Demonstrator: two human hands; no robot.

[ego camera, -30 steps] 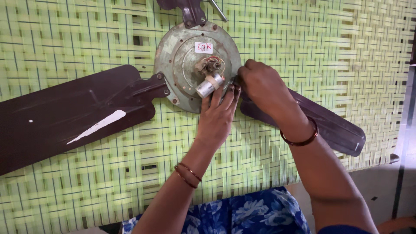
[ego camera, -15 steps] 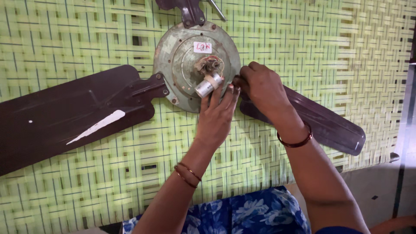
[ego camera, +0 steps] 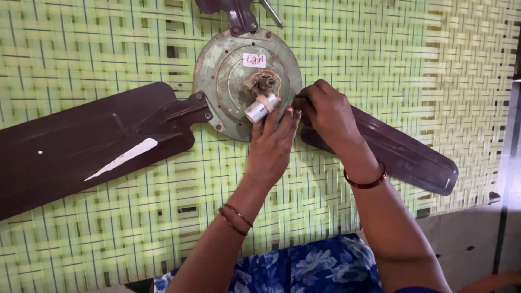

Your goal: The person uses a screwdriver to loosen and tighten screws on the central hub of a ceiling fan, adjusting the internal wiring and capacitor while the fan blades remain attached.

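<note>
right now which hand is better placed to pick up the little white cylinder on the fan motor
Left. The left hand has its fingertips right beside the white cylinder on the motor housing. The right hand sits at the housing's right rim, over the root of the right blade, farther from it.

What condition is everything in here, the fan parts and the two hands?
Fan motor housing: lying flat on the woven mat, worn, wires exposed at the hub.
White cylinder: lying on the housing, wired to the hub.
Left blade: attached, paint scraped.
Right blade: partly under the right hand.
Left hand: fingers extended beside the cylinder.
Right hand: curled at the housing's rim.
</note>
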